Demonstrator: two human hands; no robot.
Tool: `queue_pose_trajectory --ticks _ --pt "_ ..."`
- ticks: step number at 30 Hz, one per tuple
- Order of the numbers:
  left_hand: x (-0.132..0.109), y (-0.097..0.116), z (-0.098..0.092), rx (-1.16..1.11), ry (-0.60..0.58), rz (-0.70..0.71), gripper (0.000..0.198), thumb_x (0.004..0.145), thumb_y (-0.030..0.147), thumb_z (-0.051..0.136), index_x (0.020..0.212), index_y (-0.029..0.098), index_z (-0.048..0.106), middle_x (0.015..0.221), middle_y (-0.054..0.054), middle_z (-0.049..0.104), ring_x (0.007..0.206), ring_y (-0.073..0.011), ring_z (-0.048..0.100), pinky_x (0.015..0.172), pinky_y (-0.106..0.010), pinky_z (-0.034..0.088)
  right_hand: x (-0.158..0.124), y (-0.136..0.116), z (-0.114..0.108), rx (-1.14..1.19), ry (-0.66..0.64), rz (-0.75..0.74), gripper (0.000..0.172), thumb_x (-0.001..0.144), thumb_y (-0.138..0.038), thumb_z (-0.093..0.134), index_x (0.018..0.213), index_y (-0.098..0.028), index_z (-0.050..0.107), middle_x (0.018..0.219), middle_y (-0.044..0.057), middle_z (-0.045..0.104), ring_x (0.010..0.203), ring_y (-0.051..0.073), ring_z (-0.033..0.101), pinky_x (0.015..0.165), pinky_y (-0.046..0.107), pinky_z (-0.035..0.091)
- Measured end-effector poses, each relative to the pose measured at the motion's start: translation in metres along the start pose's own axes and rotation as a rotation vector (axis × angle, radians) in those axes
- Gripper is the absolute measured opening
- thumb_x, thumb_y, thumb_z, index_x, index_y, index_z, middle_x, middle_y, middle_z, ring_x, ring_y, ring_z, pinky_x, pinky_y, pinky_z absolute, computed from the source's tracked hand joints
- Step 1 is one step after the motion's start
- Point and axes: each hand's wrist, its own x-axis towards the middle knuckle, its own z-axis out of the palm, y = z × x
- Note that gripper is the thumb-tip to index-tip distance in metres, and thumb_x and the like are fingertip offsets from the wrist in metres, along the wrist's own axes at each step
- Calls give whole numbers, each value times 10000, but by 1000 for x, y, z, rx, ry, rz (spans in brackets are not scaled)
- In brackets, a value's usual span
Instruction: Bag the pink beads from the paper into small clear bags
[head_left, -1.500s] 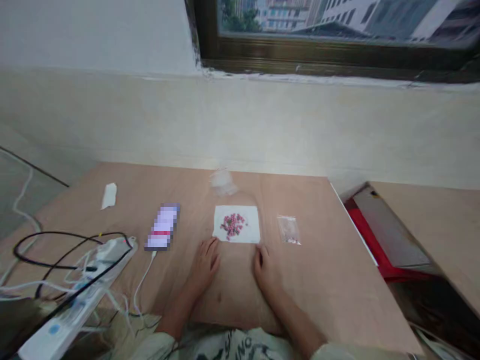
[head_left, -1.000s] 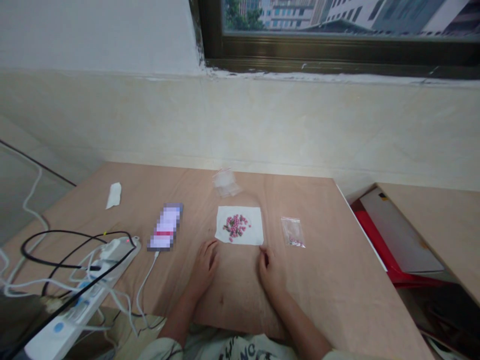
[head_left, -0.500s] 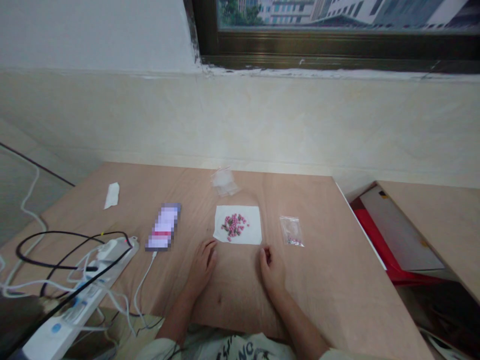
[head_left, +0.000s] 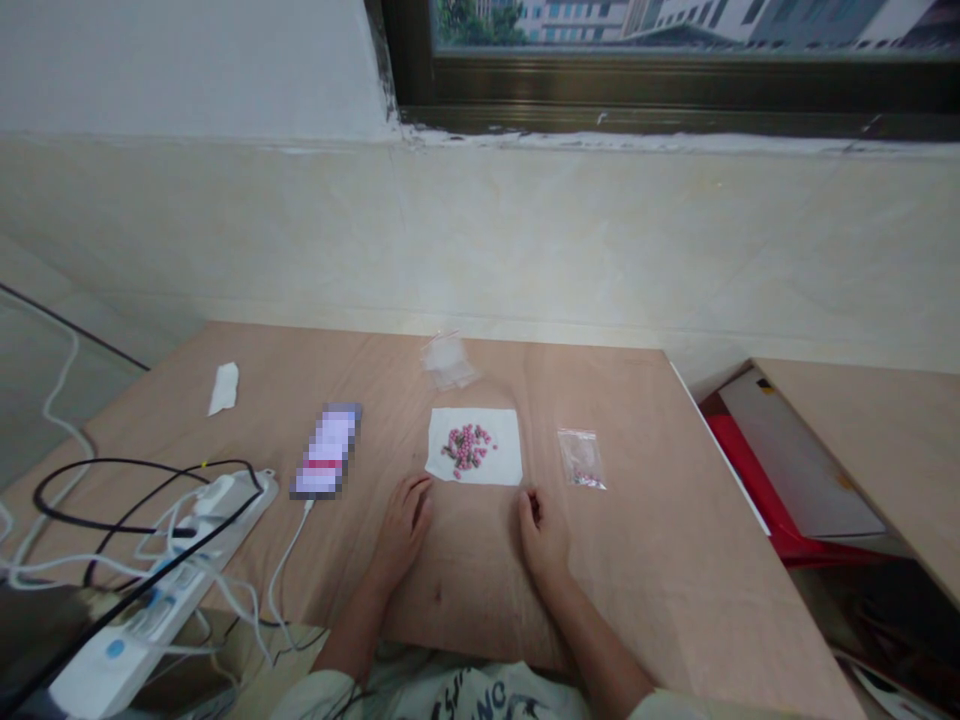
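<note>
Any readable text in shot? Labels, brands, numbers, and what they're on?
"NC" (unsure, cut off by the frame): dark print on the shirt.
Phone: screen pixelated, unreadable.
Power strip: blue round mark, too small to read.
Nothing else readable.

Beads point(head_left: 466, 448) are sitting on a napkin point(head_left: 502, 465), with a phone point(head_left: 325, 452) lying to its left and a small bag point(head_left: 581, 458) lying to its right.

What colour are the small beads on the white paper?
The beads are pink, with some dark green ones among them; the head view shows this best.
</note>
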Motion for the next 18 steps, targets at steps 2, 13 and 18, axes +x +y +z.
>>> queue_pose_trajectory --ticks 2,13,18 --pt "0 1 0 -3 -2 -4 274 811 218 329 1061 192 441 1107 -60 467 1072 -174 410 938 -384 326 0 0 0 7 -4 3 295 791 -372 315 715 -166 512 619 12 540 580 139 499 535 225 351" --pt "0 0 0 -12 -5 -5 270 811 214 338 1061 188 435 1113 -62 460 1071 -178 401 935 -389 326 0 0 0 11 -1 12 314 784 -380 314 749 -160 535 647 28 568 583 146 505 532 231 360" --pt "0 -1 1 -21 -10 -7 266 816 207 332 1060 182 434 1112 -62 456 1074 -171 392 944 -380 316 1 1 1 18 2 -17 319 787 -380 306 739 -158 530 640 23 559 580 143 504 538 231 362"
